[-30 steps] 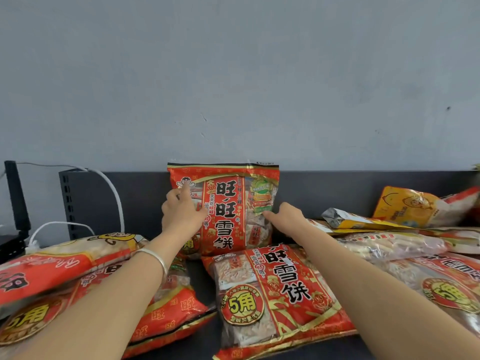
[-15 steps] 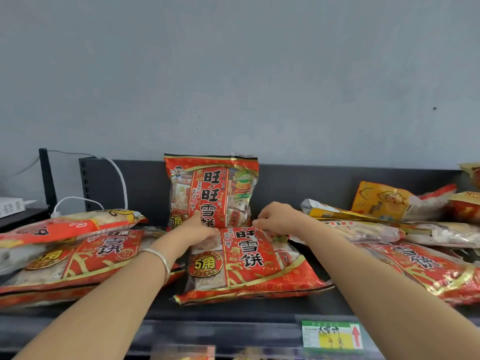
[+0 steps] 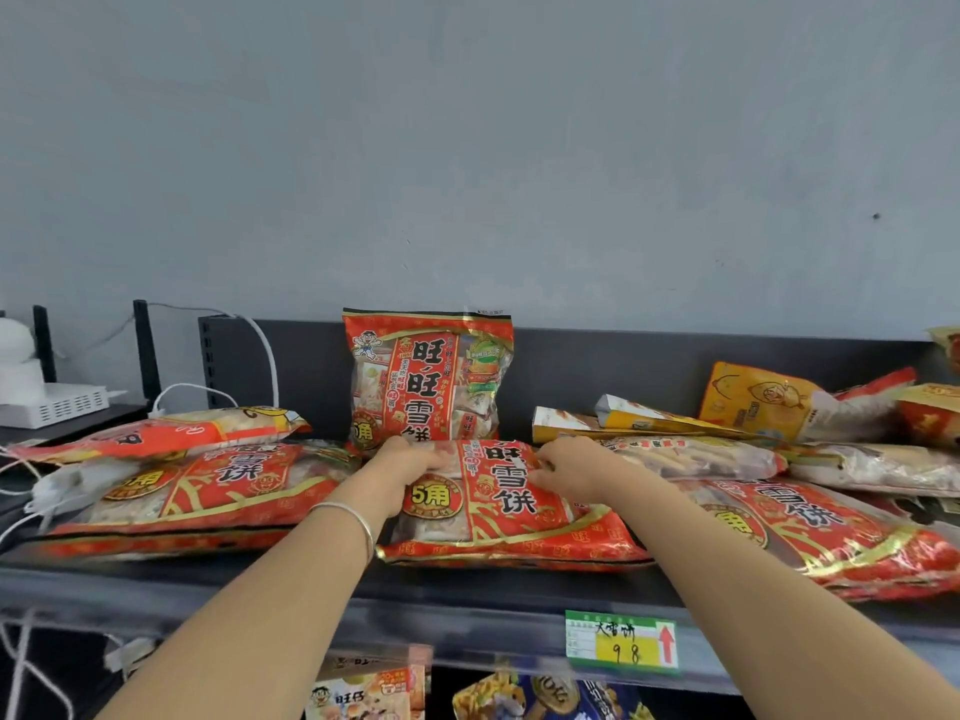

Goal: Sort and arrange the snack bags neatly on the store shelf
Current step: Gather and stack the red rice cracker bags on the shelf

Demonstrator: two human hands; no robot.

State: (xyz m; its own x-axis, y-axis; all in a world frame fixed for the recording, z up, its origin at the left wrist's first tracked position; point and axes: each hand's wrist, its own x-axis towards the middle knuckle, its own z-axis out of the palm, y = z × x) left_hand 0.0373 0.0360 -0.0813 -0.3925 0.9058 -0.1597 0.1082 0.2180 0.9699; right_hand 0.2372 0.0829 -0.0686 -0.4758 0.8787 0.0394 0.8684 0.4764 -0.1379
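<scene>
Both forearms are bare as far as they show, the left reaching in from about 7 o'clock and the right from about 5 o'clock. A thin, plain silver bangle (image 3: 359, 518) circles the left wrist just behind the left hand (image 3: 410, 466).

Reaching forward and inward with both bare forearms. Clutching with left grip (image 3: 405, 467), knuckles up, fingers curled over the far left edge of the flat red bag (image 3: 511, 511); likewise with right grip (image 3: 569, 470) at its far right edge. Wearing a thin silver bangle (image 3: 358, 519) on the left wrist.
</scene>
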